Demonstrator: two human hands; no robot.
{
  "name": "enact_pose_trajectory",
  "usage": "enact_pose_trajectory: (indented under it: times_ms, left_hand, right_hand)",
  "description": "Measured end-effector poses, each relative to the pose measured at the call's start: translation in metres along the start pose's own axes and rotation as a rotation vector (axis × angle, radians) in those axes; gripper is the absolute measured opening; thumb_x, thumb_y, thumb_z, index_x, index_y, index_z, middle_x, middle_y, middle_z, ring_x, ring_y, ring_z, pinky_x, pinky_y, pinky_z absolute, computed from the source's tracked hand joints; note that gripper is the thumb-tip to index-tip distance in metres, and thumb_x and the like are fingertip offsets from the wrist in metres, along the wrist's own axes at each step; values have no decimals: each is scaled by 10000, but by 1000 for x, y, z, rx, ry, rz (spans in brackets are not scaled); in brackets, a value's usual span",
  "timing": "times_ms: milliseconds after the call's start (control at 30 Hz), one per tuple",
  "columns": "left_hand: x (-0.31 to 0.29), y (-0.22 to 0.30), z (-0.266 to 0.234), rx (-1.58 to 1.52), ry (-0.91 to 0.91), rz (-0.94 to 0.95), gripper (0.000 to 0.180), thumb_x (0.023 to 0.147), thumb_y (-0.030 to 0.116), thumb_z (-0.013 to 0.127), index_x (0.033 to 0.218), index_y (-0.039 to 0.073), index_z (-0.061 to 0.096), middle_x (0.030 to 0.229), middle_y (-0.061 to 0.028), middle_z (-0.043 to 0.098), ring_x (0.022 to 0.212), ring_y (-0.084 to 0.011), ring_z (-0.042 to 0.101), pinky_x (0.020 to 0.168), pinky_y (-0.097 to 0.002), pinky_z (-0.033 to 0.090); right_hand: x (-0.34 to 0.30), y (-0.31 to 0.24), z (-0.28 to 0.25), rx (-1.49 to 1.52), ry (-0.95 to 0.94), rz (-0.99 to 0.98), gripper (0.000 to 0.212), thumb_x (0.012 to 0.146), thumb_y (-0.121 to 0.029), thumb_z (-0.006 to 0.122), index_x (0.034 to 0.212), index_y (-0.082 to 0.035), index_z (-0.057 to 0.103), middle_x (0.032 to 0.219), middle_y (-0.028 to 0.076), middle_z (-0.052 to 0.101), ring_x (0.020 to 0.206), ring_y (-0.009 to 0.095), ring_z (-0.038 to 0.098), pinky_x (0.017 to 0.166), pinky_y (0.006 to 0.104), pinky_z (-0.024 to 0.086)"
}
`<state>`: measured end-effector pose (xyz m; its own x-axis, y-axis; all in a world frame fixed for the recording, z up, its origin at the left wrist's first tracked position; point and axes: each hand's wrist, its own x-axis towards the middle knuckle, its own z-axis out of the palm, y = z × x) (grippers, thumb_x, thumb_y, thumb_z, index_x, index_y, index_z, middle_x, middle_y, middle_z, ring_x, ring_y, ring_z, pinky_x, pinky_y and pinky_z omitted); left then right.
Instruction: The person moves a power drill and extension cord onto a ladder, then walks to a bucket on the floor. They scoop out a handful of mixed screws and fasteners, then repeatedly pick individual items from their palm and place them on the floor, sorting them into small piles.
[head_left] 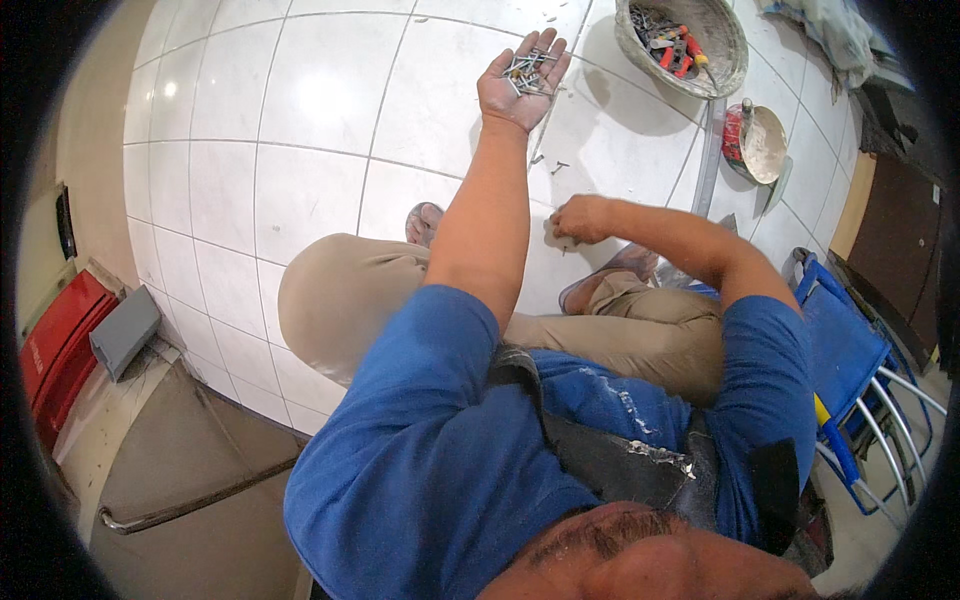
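Note:
My left hand (522,84) is stretched forward, palm up, cupping several grey nails (528,72) over the white tiled floor (300,110). My right hand (578,217) is lower, near my knee, fingers pinched together down at the floor; whether it grips a nail I cannot tell. Two loose nails (548,163) lie on the tile between the hands. My bent legs in beige trousers (350,300) and a sandalled foot (424,222) are below the arms.
A round metal pan (720,70) with nails and red-handled pliers stands at the upper right. Next to it lie a small bowl (764,145) and a red can (735,130). A blue chair (850,350) is at right, red and grey boxes (70,340) at left.

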<state>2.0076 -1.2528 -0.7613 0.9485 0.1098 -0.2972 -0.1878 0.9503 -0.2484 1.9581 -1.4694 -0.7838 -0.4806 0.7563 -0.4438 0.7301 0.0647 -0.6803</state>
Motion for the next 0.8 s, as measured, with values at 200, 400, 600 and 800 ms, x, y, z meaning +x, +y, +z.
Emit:
enact_pose_trajectory:
  times_ms: [200,400,600,800]
  left_hand:
    - [-3,1,7,61,-6,35,535,1006,237,314,1457,-50,336,1492,-240,396,1381,-417,385,1155,-547,357]
    - [-3,3,13,58,47,21,526,1008,246,320,1442,-50,354,1482,-236,406,1363,-410,406,1149,-552,359]
    - [-5,14,15,63,52,90,547,1003,233,333,1477,-37,298,1500,-237,391,1399,-421,363,1164,-558,329]
    - [-7,11,16,94,76,84,533,993,249,356,1428,-58,375,1463,-237,431,1355,-414,415,1146,-548,352]
  right_hand:
    - [21,-11,52,-145,-115,-130,178,818,-128,600,912,6,672,1011,165,664,952,350,673,800,443,565]
    - [3,31,-16,294,409,388,172,799,-109,624,940,-19,663,963,211,679,915,427,654,803,472,524]
    - [-45,41,-104,1459,708,475,344,919,-105,632,1248,-5,614,943,86,697,803,130,651,632,259,526]
    - [-67,42,-129,1821,837,413,343,955,-181,591,1237,14,613,976,59,681,748,116,613,617,237,472]
